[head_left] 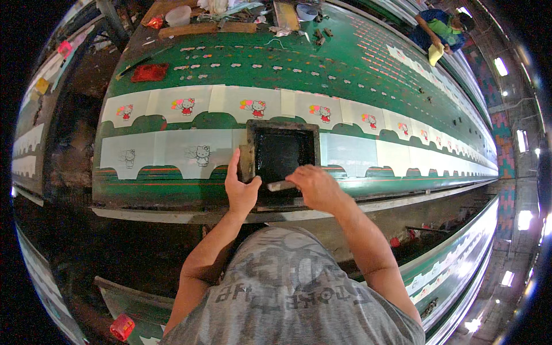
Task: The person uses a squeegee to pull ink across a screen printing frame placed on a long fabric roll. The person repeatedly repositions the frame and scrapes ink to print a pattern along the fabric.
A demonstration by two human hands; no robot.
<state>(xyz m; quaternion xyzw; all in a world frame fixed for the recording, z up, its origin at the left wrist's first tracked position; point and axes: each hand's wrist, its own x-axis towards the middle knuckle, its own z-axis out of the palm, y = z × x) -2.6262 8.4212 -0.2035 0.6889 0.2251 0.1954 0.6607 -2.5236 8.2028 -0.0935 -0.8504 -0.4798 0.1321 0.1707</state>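
Note:
A dark screen-printing frame (315, 141) with black ink inside lies across the near row of pale cut pieces on the long green table. My left hand (241, 190) holds its near left corner, index finger stretched along the left bar and thumb at the near edge. My right hand (316, 185) is closed round a squeegee (280, 186), which sits low across the frame's near side. To the left of the frame, a pale piece (178, 152) bears a black outline of a cartoon cat. Coloured cat prints show on the row of pieces (236, 103) behind.
A red slab (150, 72) lies at the table's left. Farther back are a white tub (178, 16), a blue bowl (306, 11) and scraps. A person (443, 31) at far right holds a yellow cloth. The table's wooden front edge (161, 215) runs before me.

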